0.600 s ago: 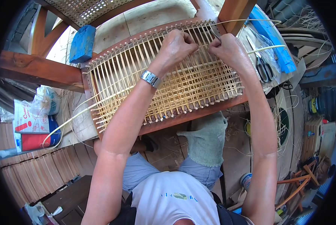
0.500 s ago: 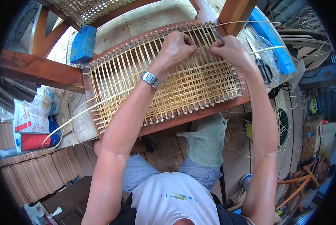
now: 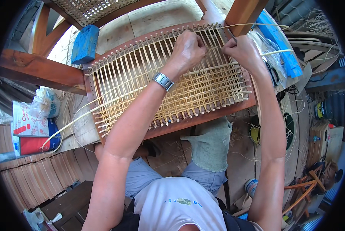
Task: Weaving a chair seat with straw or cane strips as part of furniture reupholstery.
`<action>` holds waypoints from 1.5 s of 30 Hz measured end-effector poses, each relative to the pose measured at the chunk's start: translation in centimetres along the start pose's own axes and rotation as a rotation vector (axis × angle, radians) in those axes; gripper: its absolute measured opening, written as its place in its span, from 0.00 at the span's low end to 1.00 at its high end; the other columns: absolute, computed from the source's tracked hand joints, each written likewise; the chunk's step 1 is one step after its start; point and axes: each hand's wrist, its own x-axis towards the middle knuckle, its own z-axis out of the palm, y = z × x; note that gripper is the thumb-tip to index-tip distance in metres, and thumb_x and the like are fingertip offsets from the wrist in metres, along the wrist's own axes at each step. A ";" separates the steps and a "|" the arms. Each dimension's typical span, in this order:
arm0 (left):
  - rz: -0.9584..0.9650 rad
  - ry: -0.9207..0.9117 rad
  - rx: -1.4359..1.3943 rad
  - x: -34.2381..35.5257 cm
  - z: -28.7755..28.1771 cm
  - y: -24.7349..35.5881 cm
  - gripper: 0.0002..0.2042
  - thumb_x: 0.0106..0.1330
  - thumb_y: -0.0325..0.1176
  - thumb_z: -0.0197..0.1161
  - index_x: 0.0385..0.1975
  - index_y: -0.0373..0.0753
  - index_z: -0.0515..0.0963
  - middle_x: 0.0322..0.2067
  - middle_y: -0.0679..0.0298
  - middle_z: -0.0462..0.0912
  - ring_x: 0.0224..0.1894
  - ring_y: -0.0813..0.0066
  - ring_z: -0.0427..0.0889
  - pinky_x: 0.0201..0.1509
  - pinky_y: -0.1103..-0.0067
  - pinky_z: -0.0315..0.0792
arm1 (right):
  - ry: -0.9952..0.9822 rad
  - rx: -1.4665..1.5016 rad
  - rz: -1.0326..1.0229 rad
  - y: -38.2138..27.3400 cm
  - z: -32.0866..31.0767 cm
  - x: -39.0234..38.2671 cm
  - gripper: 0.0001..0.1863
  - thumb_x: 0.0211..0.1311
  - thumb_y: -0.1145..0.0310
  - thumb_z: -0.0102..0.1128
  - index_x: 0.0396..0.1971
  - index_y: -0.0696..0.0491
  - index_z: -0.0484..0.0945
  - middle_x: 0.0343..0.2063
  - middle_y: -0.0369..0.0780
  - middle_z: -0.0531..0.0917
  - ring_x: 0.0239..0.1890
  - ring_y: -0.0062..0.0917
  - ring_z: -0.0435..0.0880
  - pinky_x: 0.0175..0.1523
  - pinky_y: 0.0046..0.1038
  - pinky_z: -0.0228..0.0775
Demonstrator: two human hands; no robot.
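A wooden chair frame panel (image 3: 157,135) lies in front of me, strung with pale cane strands (image 3: 122,73). The strands cross in a tight lattice in the near part and run mostly one way in the far part. My left hand (image 3: 188,51) is closed over the far strands, its fingertips pinched together; what they hold is hidden. Near the panel's far right corner, my right hand (image 3: 242,53) is closed around a thin dark metal tool (image 3: 233,36), whose tip stands out above the fist. A thicker pale rod (image 3: 74,120) passes crosswise through the strands and sticks out on both sides.
Around the panel stand wooden chair legs (image 3: 41,73) and a blue block (image 3: 84,45). Scissors (image 3: 273,74) and a plastic bag lie at the right, beside a blue board (image 3: 282,50). Packages (image 3: 35,129) sit at the left, and loose cane strips hang over the edges.
My left hand has shifted slightly right along the strands. My right hand has moved a little to the right, away from the left hand, with the tool's tip tilting differently.
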 end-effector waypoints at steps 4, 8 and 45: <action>0.017 0.020 0.033 0.1 0.4 -0.3 0.13 0.57 0.38 0.70 0.27 0.30 0.86 0.19 0.55 0.83 0.24 0.70 0.82 0.35 0.71 0.76 | 0.033 0.050 -0.006 -0.7 0.7 -0.6 0.12 0.52 0.66 0.65 0.30 0.60 0.87 0.16 0.43 0.81 0.22 0.23 0.80 0.33 0.30 0.72; -0.026 -0.002 0.014 0.2 -0.4 0.0 0.15 0.57 0.40 0.72 0.26 0.30 0.86 0.17 0.56 0.82 0.21 0.71 0.80 0.31 0.72 0.74 | -0.038 -0.054 -0.003 -0.7 0.7 0.2 0.12 0.52 0.65 0.66 0.30 0.59 0.87 0.16 0.40 0.80 0.21 0.20 0.77 0.33 0.29 0.71; -0.144 -0.073 -0.056 -0.4 -1.4 1.1 0.15 0.56 0.39 0.71 0.25 0.30 0.86 0.15 0.52 0.81 0.22 0.66 0.84 0.37 0.70 0.78 | 0.024 0.016 0.007 0.3 0.7 -0.2 0.13 0.52 0.66 0.66 0.32 0.61 0.86 0.20 0.45 0.84 0.23 0.23 0.80 0.35 0.31 0.73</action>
